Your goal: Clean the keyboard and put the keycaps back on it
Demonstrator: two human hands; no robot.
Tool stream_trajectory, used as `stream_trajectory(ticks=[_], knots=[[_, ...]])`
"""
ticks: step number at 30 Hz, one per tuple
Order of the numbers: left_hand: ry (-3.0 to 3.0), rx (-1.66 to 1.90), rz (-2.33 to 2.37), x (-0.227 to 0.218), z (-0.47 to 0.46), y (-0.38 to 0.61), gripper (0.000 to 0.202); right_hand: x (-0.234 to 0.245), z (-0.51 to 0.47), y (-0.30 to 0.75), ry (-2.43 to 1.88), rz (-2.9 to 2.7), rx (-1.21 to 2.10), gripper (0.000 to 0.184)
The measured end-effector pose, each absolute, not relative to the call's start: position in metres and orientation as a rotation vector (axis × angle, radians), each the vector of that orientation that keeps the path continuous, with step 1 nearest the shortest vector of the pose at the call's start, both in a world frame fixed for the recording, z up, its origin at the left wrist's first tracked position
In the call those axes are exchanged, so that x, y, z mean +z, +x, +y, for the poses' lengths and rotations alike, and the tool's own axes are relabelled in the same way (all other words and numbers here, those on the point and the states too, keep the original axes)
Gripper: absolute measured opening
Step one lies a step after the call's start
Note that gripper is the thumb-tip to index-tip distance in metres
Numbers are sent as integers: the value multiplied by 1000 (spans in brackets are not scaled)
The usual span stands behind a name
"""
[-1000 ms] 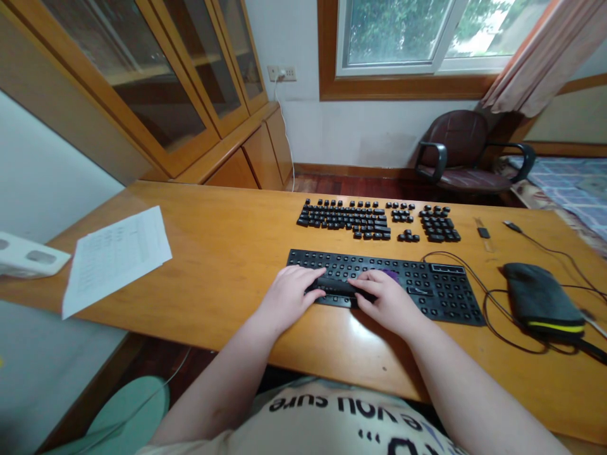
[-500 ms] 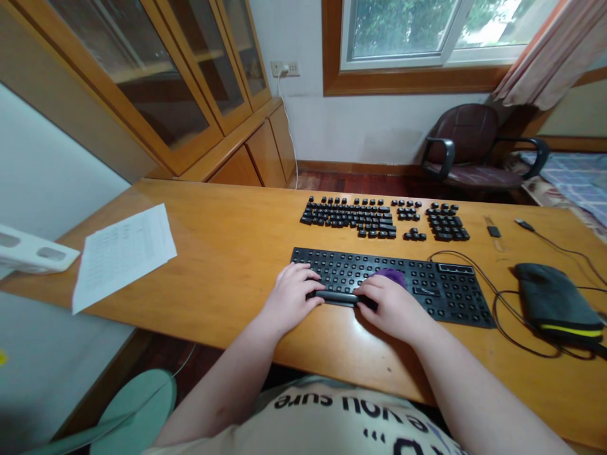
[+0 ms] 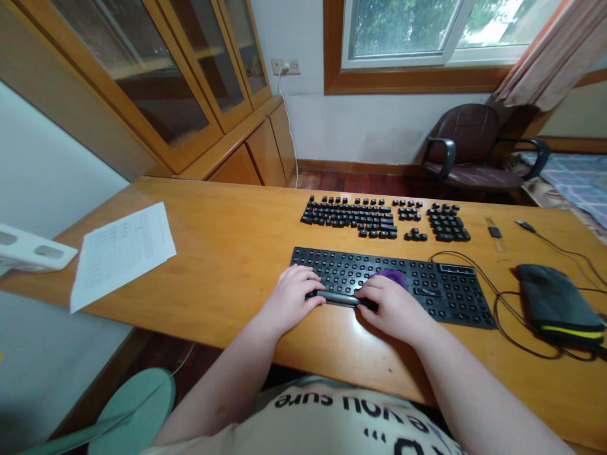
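A black keyboard base (image 3: 427,284) with its keycaps taken off lies on the wooden desk (image 3: 227,253). The long black space bar (image 3: 339,297) sits along the keyboard's near edge. My left hand (image 3: 289,300) pinches the bar's left end and my right hand (image 3: 393,306) pinches its right end. Just beyond my right hand, a small purple object (image 3: 391,275) rests on the keyboard. The removed black keycaps (image 3: 384,218) are laid out in keyboard order farther back on the desk.
A printed sheet (image 3: 121,253) lies at the desk's left, beside a white object (image 3: 28,253). A dark pouch (image 3: 557,303) and black cables (image 3: 502,316) sit at the right. A small dark piece (image 3: 494,231) lies near the keycaps. A chair (image 3: 469,155) stands behind the desk.
The view shifted slightly. Both hands stayed on the space bar's ends, which has come down lower against the keyboard's near edge.
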State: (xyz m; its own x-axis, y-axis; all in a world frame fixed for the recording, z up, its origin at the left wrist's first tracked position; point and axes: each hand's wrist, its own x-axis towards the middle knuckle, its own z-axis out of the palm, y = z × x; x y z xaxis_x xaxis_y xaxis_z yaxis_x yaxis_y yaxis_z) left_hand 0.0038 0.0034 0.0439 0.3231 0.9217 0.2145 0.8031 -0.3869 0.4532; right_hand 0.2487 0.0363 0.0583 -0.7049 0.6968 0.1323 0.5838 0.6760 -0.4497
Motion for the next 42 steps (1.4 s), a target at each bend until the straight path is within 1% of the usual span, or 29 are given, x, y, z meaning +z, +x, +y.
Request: stream_trajectory(ticks=[14,29,42], knots=[[2319,649,1560,40,8,3,16,52,41,252,-1038,-2544,619,19],[2288,677,1564,41,9,5,12,48,45,254,-1044,-2480,676,16],[2303,607,1540,41,7,4,17,49,44,252,-1067,-2431,669,14]])
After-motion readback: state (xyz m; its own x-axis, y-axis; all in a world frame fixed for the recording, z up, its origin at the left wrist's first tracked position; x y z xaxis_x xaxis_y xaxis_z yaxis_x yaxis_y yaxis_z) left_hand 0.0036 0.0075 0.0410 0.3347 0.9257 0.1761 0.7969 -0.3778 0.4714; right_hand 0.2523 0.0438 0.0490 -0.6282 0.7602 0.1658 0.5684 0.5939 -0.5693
